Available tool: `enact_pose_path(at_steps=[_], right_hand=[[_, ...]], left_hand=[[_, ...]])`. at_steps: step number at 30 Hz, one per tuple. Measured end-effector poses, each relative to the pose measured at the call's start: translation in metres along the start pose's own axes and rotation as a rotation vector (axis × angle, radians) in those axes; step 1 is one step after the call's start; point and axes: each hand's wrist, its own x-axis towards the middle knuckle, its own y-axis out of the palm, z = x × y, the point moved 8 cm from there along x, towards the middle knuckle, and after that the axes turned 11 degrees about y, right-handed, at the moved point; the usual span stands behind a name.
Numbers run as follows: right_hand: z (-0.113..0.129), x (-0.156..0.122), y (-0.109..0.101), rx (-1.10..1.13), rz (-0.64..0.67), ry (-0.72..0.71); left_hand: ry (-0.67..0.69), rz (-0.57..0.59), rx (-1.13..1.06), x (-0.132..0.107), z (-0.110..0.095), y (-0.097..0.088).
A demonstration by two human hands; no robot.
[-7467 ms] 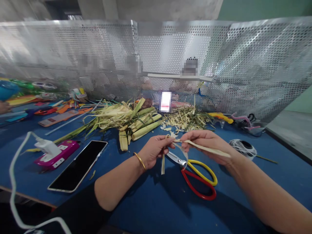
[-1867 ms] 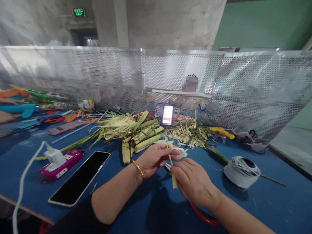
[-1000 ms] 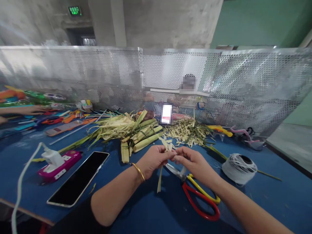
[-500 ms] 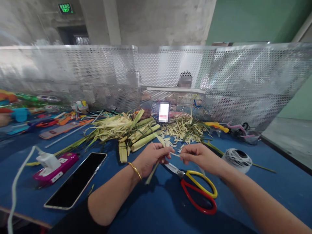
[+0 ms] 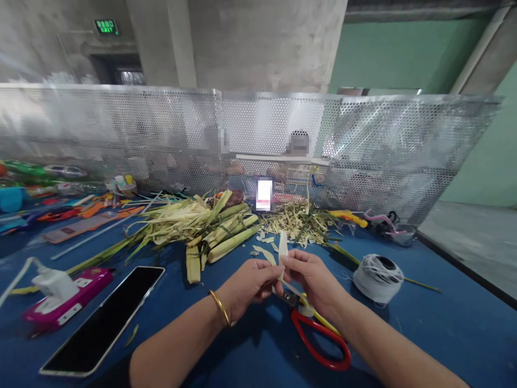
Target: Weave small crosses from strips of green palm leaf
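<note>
Toward the left, a small cup holds white and yellow items. Your left hand pinches a pale strip, which rises between both hands; your right hand also closes its fingertips on it.

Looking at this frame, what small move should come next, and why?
Probably the right hand should fold the pale strip down while the left hand steadies its base: the strip's end stands up above the fingertips, both hands meet at its lower part, and the scissors lie unheld beneath.
</note>
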Motion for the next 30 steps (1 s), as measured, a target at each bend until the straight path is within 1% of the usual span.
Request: enact_pose_path(at_steps=[4, 7, 8, 9, 10, 11, 12, 13, 14, 15, 16, 18, 19, 20, 21, 22, 24, 26, 28, 30], right_hand=[[0.009, 0.002, -0.016, -0.056, -0.159, -0.157], [0.009, 0.006, -0.024, -0.214, -0.230, -0.189], [0.014, 0.005, -0.029, -0.286, -0.295, -0.230], [0.022, 0.000, -0.035, -0.360, -0.392, -0.310], [0.033, -0.008, -0.039, -0.436, -0.502, -0.425], [0.045, -0.019, -0.039, -0.515, -0.601, -0.561], [0.056, -0.029, -0.035, -0.601, -0.654, -0.689], [0.063, -0.036, -0.026, -0.697, -0.637, -0.772], [0.065, -0.037, -0.016, -0.785, -0.556, -0.786], [0.062, -0.032, -0.007, -0.840, -0.431, -0.714], [0.053, -0.025, 0.000, -0.847, -0.285, -0.570], [0.027, -0.014, 0.010, -0.718, -0.024, -0.226], [0.015, -0.012, 0.013, -0.612, 0.056, -0.089], [0.007, -0.011, 0.015, -0.508, 0.098, 0.000], [0.003, -0.010, 0.015, -0.421, 0.108, 0.044], [0.000, -0.010, 0.014, -0.360, 0.093, 0.058], [0.000, -0.008, 0.010, -0.296, 0.032, 0.031], [0.007, -0.007, 0.004, -0.301, -0.059, -0.070], [0.018, -0.009, -0.002, -0.360, -0.162, -0.202], [0.025, -0.011, -0.003, -0.451, -0.209, -0.293]], left_hand=[[0.002, 0.006, 0.021, 0.001, -0.001, 0.001], [0.005, 0.000, 0.040, 0.001, -0.001, 0.000], [0.007, -0.004, 0.050, 0.001, -0.002, -0.001], [0.009, -0.008, 0.061, 0.000, -0.002, -0.001], [0.014, -0.009, 0.074, -0.001, -0.003, -0.001], [0.022, -0.007, 0.089, -0.002, -0.004, 0.000], [0.030, 0.004, 0.105, -0.003, -0.004, 0.002], [0.037, 0.023, 0.118, -0.004, -0.005, 0.004], [0.041, 0.047, 0.129, -0.005, -0.005, 0.007], [0.043, 0.074, 0.136, -0.006, -0.005, 0.010], [0.044, 0.097, 0.138, -0.007, -0.005, 0.013], [0.042, 0.136, 0.139, -0.008, -0.002, 0.017], [0.040, 0.149, 0.144, -0.008, -0.001, 0.018], [0.037, 0.158, 0.151, -0.008, 0.000, 0.018], [0.032, 0.161, 0.158, -0.008, 0.002, 0.018], [0.024, 0.159, 0.167, -0.007, 0.003, 0.018], [0.008, 0.146, 0.181, -0.008, 0.005, 0.017], [-0.005, 0.134, 0.192, -0.008, 0.006, 0.018], [-0.004, 0.124, 0.199, -0.009, 0.006, 0.021], [0.006, 0.123, 0.198, -0.010, 0.004, 0.023]])
